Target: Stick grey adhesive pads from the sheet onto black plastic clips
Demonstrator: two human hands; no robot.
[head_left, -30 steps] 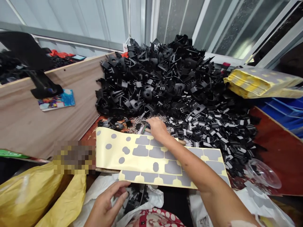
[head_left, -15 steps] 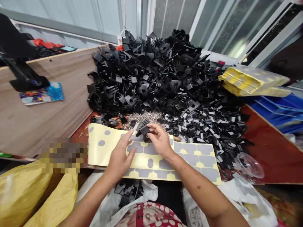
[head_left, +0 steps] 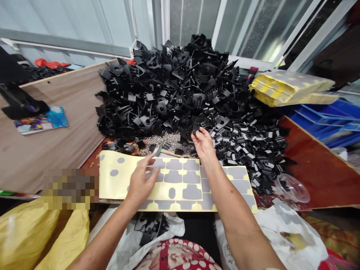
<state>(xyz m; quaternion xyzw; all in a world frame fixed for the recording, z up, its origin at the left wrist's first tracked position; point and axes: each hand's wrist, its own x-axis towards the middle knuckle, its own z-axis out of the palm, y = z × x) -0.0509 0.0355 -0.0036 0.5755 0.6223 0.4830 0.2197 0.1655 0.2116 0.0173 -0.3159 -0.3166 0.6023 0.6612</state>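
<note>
My right hand (head_left: 203, 144) reaches over the sheets to the front of the pile, its fingertips pinched on a black plastic part (head_left: 189, 133). Other parts right behind make its outline hard to separate. My left hand (head_left: 143, 179) rests over the yellow backing sheet (head_left: 112, 187), fingers apart, with nothing seen in it. Grey stickers (head_left: 173, 176) in several shapes cover the sheet. Just beyond the left fingertips lies a wooden-handled tool (head_left: 172, 153) with a greenish end. Small silvery metal pieces (head_left: 165, 140) are spread behind it.
A tall heap of black plastic parts (head_left: 168, 82) fills the back. Smaller black pieces (head_left: 239, 142) lie right of it. Yellow sticker sheets (head_left: 284, 88) sit stacked on blue trays (head_left: 323, 120). A clear plastic cup (head_left: 292, 187) lies at right, a booklet (head_left: 42, 120) at left.
My right hand has moved from above the sheet, where it held a black part, forward and right to the pile. My left hand stays over the sheet. The view has shifted slightly.
</note>
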